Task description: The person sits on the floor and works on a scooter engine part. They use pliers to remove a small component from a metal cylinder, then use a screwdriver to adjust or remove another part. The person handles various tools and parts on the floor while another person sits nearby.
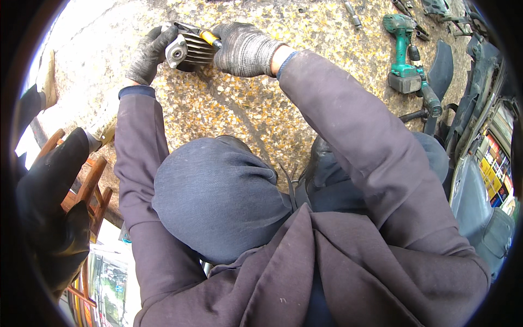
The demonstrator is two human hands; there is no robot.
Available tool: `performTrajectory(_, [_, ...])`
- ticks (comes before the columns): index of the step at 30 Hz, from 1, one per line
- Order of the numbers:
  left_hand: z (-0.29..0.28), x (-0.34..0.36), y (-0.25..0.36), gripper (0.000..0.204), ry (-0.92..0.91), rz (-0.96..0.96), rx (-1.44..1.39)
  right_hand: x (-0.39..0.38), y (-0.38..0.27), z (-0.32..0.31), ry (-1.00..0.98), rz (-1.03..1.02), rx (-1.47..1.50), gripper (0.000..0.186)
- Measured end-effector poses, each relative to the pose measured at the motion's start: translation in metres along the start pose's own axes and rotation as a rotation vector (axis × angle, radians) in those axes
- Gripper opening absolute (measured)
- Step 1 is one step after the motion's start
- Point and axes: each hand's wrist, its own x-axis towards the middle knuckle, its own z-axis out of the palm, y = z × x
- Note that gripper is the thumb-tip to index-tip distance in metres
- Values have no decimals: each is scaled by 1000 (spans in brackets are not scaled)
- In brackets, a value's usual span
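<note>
Ground [305, 27], flecked yellow and brown, is spreading beneath everything in the head view, with its brightest patch at the upper left. Well ahead of the person's knees, the finned metal block [199, 53] is lying between the two gloved hands; whether it is resting on the ground or being held clear of it, I cannot tell. Its fins are running roughly crosswise, sloping slightly down to the right, and a round bore is facing up at its left end.

The left hand [146, 57] is the nearer one: it is gripping the block's upper left side, thumb and fingers bent over the edge. The right hand [243, 49] is curling around the dark end of the yellow tool [208, 37], just beside the fins. The tool's long axis is slanting across the block's far edge, from upper left down to the right hand.

Farther right, a green drill [402, 52] is lying near a second driver [430, 97]. Printed packs [493, 169] are showing at the right rim; their contents are staying hidden.
</note>
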Motion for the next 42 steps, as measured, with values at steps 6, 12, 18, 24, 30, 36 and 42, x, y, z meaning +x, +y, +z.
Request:
performTrajectory(6, [-1, 2, -6, 78, 45, 13, -47, 7, 6, 1, 11, -54, -6, 43])
performTrajectory(12, [-3, 3, -13, 64, 5, 79, -79, 7, 17, 6, 46, -132, -13, 46])
performTrajectory(18, [-2, 6, -18, 72, 16, 66, -93, 10, 17, -1, -12, -112, -41, 48])
performTrajectory(24, [6, 0, -11, 74, 37, 59, -96, 7, 14, -2, 6, -94, -35, 42])
performTrajectory(30, [14, -6, -7, 85, 144, 100, -125, 16, 8, -17, -44, -174, -132, 41])
performTrajectory(36, [35, -33, 4, 78, 228, 126, -149, 37, 3, -46, -136, -158, -200, 28])
performTrajectory(42, [46, -43, 22, 58, 262, -34, -37, 74, 1, -60, -315, -736, -784, 15])
